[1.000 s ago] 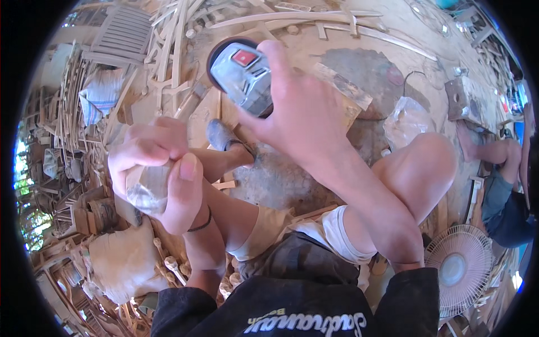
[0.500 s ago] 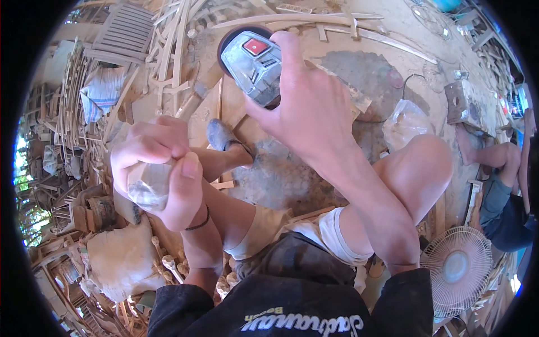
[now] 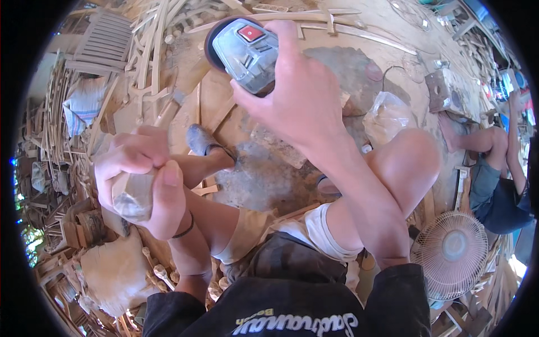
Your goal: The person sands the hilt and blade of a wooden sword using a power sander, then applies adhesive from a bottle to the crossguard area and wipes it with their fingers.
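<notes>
Within the curled left grip (image 3: 164, 194) sits a wooden piece (image 3: 133, 196), end exposed; the right grip (image 3: 306, 95) clasps a power tool (image 3: 247, 59).

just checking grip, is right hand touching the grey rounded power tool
Touching: head view shows the right hand clasping the power tool between thumb and finger.

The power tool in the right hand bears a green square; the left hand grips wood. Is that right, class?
Not green: the head view shows a red square on the power tool in the right hand; the left hand grips wood.
</notes>
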